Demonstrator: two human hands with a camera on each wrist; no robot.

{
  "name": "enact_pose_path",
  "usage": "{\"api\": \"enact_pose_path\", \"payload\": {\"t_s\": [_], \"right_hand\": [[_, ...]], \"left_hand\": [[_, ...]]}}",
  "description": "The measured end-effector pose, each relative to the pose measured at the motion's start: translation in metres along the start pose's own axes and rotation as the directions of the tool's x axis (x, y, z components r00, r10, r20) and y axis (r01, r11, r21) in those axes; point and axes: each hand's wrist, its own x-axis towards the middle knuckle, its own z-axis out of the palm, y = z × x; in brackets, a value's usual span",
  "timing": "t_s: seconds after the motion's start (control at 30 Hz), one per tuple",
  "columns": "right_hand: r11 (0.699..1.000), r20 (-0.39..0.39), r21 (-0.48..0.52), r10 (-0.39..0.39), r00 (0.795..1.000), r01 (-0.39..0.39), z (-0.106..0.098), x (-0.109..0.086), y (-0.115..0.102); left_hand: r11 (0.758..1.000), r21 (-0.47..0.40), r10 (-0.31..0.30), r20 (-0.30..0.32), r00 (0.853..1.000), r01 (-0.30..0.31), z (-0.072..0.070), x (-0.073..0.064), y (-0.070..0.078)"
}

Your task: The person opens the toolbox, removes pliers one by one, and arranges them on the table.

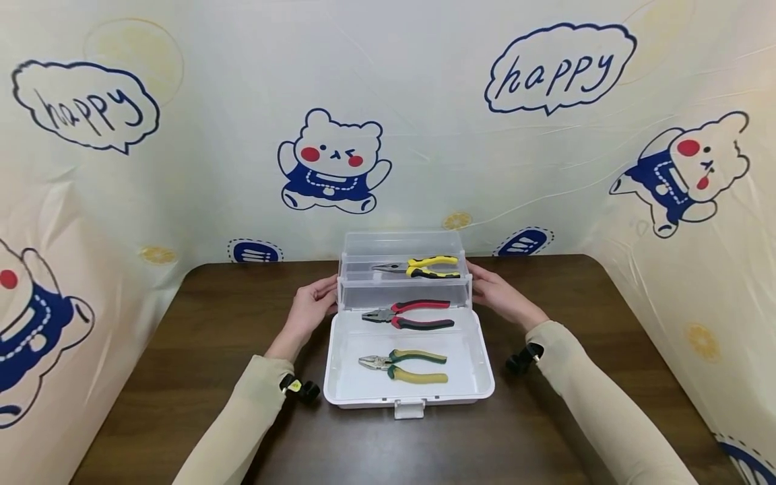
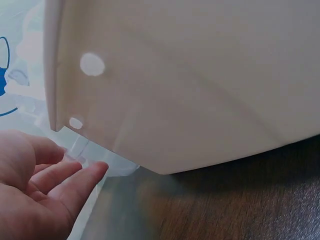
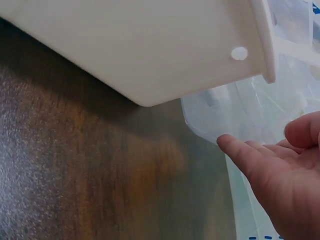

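Near the far edge of the worktop (image 1: pixel 230 316), roughly mid-width, a white box (image 1: pixel 364 403) is set with its latch (image 1: pixel 409 409) facing the near edge. At its rear, the clear part (image 1: pixel 405 295) is raised and folded back; whether lid, tray or both cannot be fully told.

Both sides of the clear part are flanked by hands. By the left hand (image 1: pixel 310 306), fingers are loosely extended at its left side; by the right hand (image 1: pixel 500 295), fingers are held nearly straight at its right side. Light contact is suggested by the wrist views; no curled grip is seen and no pliers are held. Matched placement is judged to serve even support, so that the clear part is not twisted.

Contents noted: the yellow pliers (image 1: pixel 418 273) are carried in the clear part; the red pliers (image 1: pixel 394 314) are laid at the rear of the box floor, the green pliers (image 1: pixel 391 362) nearer its front rim. All jaws are pointed left and handles right; the rows are presumably spaced so that each tool can be lifted separately.
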Motion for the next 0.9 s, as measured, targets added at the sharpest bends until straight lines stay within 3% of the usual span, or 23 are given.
{"api": "enact_pose_path", "payload": {"t_s": [0.37,0.53,0.67,0.9], "right_hand": [[1.0,-0.01,-0.008,0.027,1.0,-0.027,0.001,0.002,0.008],[0.997,-0.044,-0.075,0.014,0.999,-0.017,-0.002,-0.003,0.011],[0.985,-0.1,-0.17,-0.005,0.995,-0.012,-0.004,-0.011,0.013],[0.953,-0.179,-0.291,-0.136,0.974,0.08,0.003,-0.036,-0.007]], "left_hand": [[0.998,-0.05,-0.04,-0.005,0.999,0.039,0.0,-0.002,-0.005],[0.998,-0.053,-0.029,0.007,1.0,0.029,-0.002,-0.005,-0.004],[0.999,-0.005,-0.051,0.026,0.998,0.051,-0.007,-0.016,-0.001],[0.999,0.028,-0.043,0.08,0.996,0.041,-0.015,-0.051,0.014]]}}
